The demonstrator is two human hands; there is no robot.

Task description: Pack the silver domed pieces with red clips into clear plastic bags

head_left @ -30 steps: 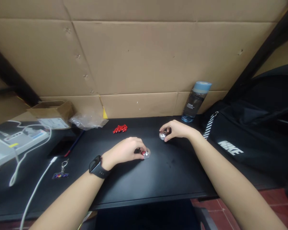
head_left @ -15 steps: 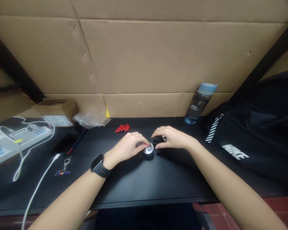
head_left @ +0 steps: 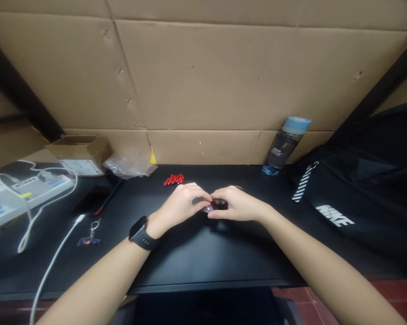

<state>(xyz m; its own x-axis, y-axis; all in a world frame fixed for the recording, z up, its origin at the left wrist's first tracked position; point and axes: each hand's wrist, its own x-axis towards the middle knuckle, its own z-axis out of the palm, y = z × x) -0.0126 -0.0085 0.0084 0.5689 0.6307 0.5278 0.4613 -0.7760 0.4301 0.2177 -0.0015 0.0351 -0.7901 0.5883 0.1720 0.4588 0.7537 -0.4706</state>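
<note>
Near the middle of the black table (head_left: pixel 190 266), my left hand (head_left: pixel 181 205) pinches a small red thing at its fingertips, over a small shiny round metal piece (head_left: pixel 208 208). My right hand (head_left: pixel 235 204) meets it from the right, its thumb and fingers closed in around the edge of the metal piece, which they partly hide. What the right fingertips grip cannot be made out. A dark watch is on my left wrist. Behind my left hand lies a tangled red cord or chain (head_left: pixel 174 179).
A water bottle (head_left: pixel 281 146) leans at the back right beside a black bag (head_left: pixel 352 194). On the left are a cardboard box (head_left: pixel 83 153), clear plastic (head_left: pixel 131 164), a power strip (head_left: pixel 30 194), a white cable (head_left: pixel 54 266), a pen (head_left: pixel 107 198) and a keychain (head_left: pixel 90 239).
My right hand has moved left to the metal piece and its fingers have closed in around it. My left hand has barely moved. The view has shifted slightly.
</note>
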